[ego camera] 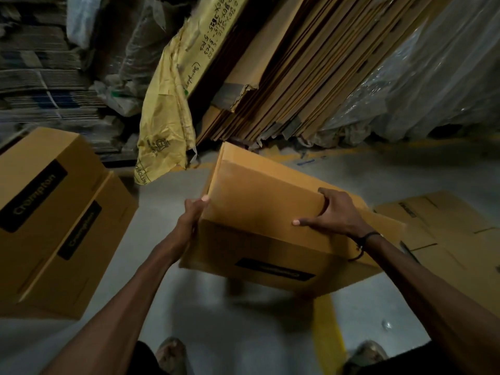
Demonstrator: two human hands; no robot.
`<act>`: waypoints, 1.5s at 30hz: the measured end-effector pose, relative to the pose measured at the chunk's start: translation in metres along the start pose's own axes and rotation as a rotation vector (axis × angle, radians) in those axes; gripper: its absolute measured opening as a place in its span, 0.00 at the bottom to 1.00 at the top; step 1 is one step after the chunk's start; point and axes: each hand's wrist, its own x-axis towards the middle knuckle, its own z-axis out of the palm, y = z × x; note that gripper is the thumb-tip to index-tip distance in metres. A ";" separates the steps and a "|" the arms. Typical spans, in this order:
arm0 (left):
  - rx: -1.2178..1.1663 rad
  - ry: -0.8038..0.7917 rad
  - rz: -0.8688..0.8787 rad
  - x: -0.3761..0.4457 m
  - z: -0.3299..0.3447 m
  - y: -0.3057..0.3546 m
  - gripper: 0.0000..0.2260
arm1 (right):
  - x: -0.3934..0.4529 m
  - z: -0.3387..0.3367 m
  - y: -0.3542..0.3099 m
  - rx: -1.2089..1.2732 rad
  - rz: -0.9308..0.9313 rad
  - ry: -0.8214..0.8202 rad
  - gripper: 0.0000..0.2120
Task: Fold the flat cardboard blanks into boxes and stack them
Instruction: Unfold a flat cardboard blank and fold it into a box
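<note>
I hold a brown cardboard box [265, 212] in the air above the grey floor, tilted, with a black label on its near side. My left hand [193, 212] holds its left edge, fingertips over the corner. My right hand [332, 212] grips the edge of the top flap, fingers curled over it and thumb flat on the panel. Two folded boxes [54, 220] with black labels stand stacked at the left. Flat cardboard blanks [297, 71] lean upright at the back. More flat blanks [446, 226] lie on the floor at the right.
A yellow sack [165, 125] hangs off the leaning blanks. Bundles wrapped in clear plastic [433, 85] stand at the back right, stacked cardboard sheets [40, 77] at the back left. A yellow line [331, 320] runs along the floor. My feet [173, 355] show at the bottom.
</note>
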 end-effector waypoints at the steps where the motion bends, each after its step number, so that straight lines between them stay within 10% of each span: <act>1: -0.051 -0.018 -0.030 -0.001 0.004 -0.005 0.34 | -0.001 -0.004 0.002 -0.034 -0.014 0.028 0.37; 9: -0.074 -0.263 -0.375 0.006 0.032 -0.033 0.36 | -0.039 -0.007 0.000 -0.412 -0.066 0.030 0.36; 20: 0.375 -0.290 -0.544 0.018 0.020 -0.028 0.47 | -0.099 -0.008 -0.001 -0.250 -0.084 -0.556 0.35; 27: 0.509 -0.185 -0.562 0.019 0.035 -0.028 0.24 | -0.114 -0.027 0.001 0.007 0.299 -0.853 0.29; 32: 0.184 -0.150 -0.654 0.016 0.038 -0.022 0.16 | -0.109 -0.032 0.049 0.134 0.445 -0.868 0.18; 37: 0.008 -0.431 -0.380 0.014 0.047 -0.015 0.30 | -0.110 -0.029 0.101 -0.229 0.453 -0.913 0.36; 40: 0.322 -0.588 -0.220 0.014 0.071 -0.018 0.31 | -0.106 -0.029 0.114 -0.300 0.465 -0.884 0.49; 45: 0.906 -0.738 -0.002 0.021 0.104 -0.039 0.28 | -0.102 -0.024 0.131 -0.220 0.593 -0.863 0.40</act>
